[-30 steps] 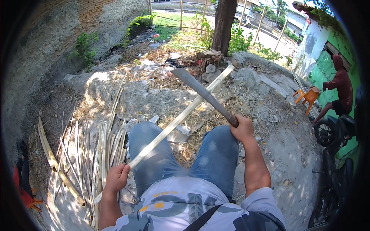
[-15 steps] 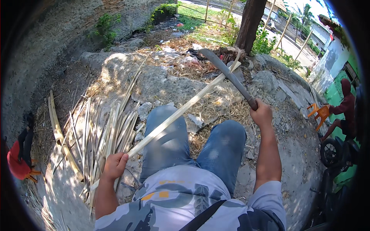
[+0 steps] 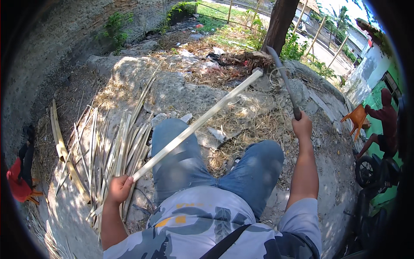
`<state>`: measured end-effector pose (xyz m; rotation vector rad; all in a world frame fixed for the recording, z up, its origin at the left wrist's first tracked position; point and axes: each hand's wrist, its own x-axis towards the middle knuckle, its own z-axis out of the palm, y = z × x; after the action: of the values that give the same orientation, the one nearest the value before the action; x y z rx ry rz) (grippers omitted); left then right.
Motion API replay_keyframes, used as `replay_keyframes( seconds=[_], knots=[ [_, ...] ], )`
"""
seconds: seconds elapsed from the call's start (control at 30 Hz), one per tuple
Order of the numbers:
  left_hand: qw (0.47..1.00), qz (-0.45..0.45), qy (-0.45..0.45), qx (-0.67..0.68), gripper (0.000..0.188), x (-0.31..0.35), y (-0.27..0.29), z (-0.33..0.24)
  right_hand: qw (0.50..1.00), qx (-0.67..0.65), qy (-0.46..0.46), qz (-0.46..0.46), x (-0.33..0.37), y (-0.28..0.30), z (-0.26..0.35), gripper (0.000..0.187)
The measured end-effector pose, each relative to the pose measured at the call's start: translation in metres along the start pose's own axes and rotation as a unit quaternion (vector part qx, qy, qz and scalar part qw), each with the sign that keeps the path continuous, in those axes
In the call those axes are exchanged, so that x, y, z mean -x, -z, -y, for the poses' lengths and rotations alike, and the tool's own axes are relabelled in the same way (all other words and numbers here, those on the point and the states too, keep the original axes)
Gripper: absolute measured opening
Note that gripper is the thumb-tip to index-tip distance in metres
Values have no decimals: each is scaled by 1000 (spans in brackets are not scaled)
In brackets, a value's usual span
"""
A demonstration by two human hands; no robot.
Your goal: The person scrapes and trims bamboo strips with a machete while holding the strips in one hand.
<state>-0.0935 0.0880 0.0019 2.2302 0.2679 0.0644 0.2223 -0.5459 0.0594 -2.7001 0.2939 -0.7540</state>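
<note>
My left hand (image 3: 120, 188) is closed round the lower end of a long pale bamboo strip (image 3: 196, 125). The strip slants up and to the right across my left thigh, its far end above the ground beyond my knees. In my right hand (image 3: 302, 126) is the handle of a machete (image 3: 282, 77) with a dark, slightly curved blade. The blade points up and away, just right of the strip's far end and apart from it. A thin pale curl shows beside the blade; I cannot tell whether it is attached to the strip.
Many cut bamboo strips (image 3: 123, 146) lie in a pile at my left, beside a longer split bamboo pole (image 3: 69, 157). Ahead are a rock ledge (image 3: 181, 93), litter and a tree trunk (image 3: 280, 26). A person in dark red (image 3: 386, 116) holds an orange chair (image 3: 357, 118) at right, near a motorbike (image 3: 368, 170).
The machete, crossing the strip's far end before, has swung right and off it. The strip's far end is slightly lower and further left. At right, the person's orange chair has tilted.
</note>
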Motion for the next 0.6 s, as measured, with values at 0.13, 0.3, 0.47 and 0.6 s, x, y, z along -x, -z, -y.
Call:
replay_keyframes(
  seconds=[0.13, 0.3, 0.47, 0.6],
  knots=[
    [999, -42, 27, 16, 40, 11, -1, 17, 915, -302, -255, -81, -7, -23, -89, 24],
    [998, -31, 59, 12, 42, -19, -18, 4, 808, -541, -189, -141, 49, 18, -29, 28],
    [999, -12, 12, -47, 47, -71, -25, -31, 774, -617, 26, -139, 114, 123, 41, 99],
    [997, 28, 47, -60, 45, -83, -38, -56, 714, -668, 195, -75, 149, 190, 86, 70]
  ],
)
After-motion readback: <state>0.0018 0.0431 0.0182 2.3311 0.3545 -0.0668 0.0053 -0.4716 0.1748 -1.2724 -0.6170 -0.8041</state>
